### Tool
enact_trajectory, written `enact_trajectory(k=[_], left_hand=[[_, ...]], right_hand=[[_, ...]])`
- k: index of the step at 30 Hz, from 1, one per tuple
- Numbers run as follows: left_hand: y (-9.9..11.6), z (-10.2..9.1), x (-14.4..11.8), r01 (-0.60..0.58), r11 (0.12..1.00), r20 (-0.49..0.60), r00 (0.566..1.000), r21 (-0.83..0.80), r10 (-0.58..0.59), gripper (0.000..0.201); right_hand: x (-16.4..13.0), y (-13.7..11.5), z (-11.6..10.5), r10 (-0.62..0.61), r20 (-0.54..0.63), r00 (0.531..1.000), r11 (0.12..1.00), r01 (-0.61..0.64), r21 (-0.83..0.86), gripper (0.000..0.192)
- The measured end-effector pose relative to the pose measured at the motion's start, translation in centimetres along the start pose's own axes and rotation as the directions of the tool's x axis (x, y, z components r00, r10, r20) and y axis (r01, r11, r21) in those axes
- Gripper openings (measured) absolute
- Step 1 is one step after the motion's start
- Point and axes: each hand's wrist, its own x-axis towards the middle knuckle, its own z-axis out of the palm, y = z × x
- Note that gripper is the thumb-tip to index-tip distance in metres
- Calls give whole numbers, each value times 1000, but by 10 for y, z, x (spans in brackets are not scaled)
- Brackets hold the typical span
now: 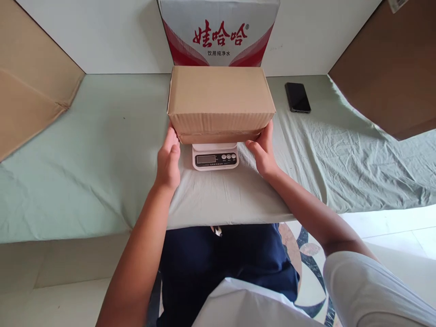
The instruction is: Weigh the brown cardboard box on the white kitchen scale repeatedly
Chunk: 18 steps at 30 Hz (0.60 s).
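Between my two hands is a closed brown cardboard box [221, 91], over a white kitchen scale [215, 159]. Only the scale's front shows, with its display and buttons; the box hides the rest, so whether the two touch is unclear. My left hand [169, 159] presses against the box's left lower side, its fingertips partly hidden behind the corner. At the right lower corner my right hand [264, 152] grips the box, thumb along the front bottom edge and fingers around the side.
A larger white and red carton [220, 36] stands behind the box against the wall. A black phone [297, 97] lies to the right on the green cloth [102, 136]. Big cardboard pieces rise at the far left [30, 77] and far right [388, 72].
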Motion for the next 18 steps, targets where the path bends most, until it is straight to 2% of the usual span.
enact_trajectory(k=[7,18], left_hand=[[8,2,-2,-5,1000,-7,1000,-7,5,81],[7,0,-9,-21,999,-9,1000,40,21,84]], right_hand=[[1,-5,0,6,30,1000,1000,-7,26,84],[3,-1,-1,-8,22,1000,1000,7,8,84]])
